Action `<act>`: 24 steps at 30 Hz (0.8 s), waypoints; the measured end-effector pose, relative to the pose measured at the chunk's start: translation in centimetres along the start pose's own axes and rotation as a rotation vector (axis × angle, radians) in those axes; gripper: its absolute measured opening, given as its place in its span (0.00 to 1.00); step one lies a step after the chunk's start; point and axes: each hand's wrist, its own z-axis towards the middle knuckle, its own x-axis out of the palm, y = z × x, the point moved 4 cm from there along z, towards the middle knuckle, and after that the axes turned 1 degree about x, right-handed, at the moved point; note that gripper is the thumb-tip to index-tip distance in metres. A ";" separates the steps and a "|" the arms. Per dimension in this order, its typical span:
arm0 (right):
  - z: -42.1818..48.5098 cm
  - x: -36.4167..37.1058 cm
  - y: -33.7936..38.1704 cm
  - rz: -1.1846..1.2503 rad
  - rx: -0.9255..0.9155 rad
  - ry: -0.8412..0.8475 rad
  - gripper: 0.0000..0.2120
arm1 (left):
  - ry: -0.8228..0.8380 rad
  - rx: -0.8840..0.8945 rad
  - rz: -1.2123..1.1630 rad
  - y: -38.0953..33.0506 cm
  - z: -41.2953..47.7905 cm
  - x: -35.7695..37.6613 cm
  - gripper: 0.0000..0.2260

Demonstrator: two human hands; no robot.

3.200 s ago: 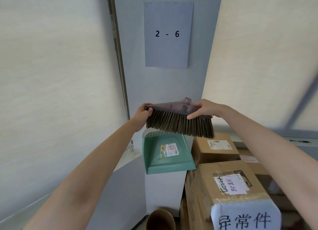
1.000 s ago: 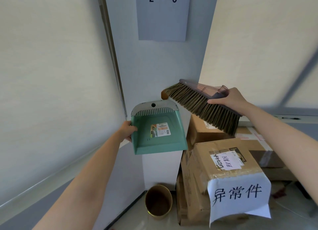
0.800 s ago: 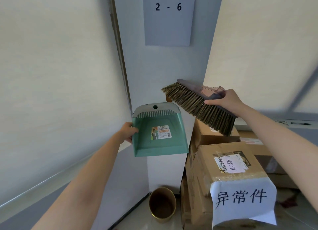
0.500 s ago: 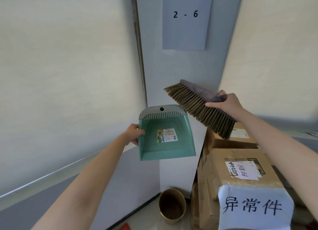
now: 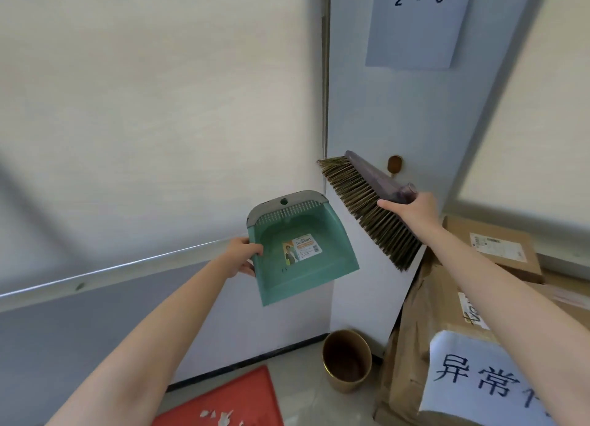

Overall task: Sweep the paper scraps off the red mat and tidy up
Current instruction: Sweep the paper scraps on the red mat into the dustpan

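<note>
Left hand [image 5: 241, 256]: grips the left side wall of the dustpan [image 5: 306, 266]. The thumb lies on the inner rim, and the other fingers curl behind the pan, out of sight.
Dustpan: green with a grey back rim, held up in the air in front of the wall, hollow side facing the camera. The print on the sticker [image 5: 301, 248] inside is too small to read.
Right hand [image 5: 415, 208]: clasps the brush [image 5: 367, 199] at its socket end. Its fingertips are hidden behind the brush head.
Brush: held slanting, bristles pointing down and left toward the dustpan but apart from it. Whether the lowest bristles touch the boxes [image 5: 447, 314] cannot be told.
Red mat [image 5: 230, 400]: on the floor at the bottom edge. Only a corner shows, cut off by the frame and partly covered by the left forearm.
Paper scraps [image 5: 223, 417]: a few white bits on the mat, right at the bottom edge. They cannot be counted because the frame cuts them off.
Bucket [image 5: 346, 360]: small and gold-coloured, on the floor in the corner between mat and boxes, its inside dark.
Boxes: cardboard, stacked at right, partly behind the right arm and cut by the frame.
White sheet [image 5: 485, 377]: stuck on the front box, with handwritten characters, the last one cut off.
Wall notice [image 5: 418, 23]: reads "2 - 6", its top cut off.
Knob [image 5: 395, 164]: brown, on the wall beyond the brush, blurred.
</note>
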 end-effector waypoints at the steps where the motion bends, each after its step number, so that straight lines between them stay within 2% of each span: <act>1: -0.5 0.8 0.0 -0.015 0.000 0.017 0.23 | -0.021 -0.011 -0.033 1.0 -0.4 -0.3 0.12; 9: -2.8 4.9 1.9 -0.080 -0.009 0.062 0.26 | -0.098 -0.025 -0.169 5.4 -3.3 -3.1 0.08; 16: -5.8 8.0 5.0 -0.100 -0.055 0.062 0.28 | -0.076 0.008 -0.186 7.5 -5.6 -7.0 0.11; 24: -13.4 13.3 8.5 -0.066 -0.059 0.067 0.32 | -0.120 0.019 -0.250 11.9 -10.8 -15.9 0.14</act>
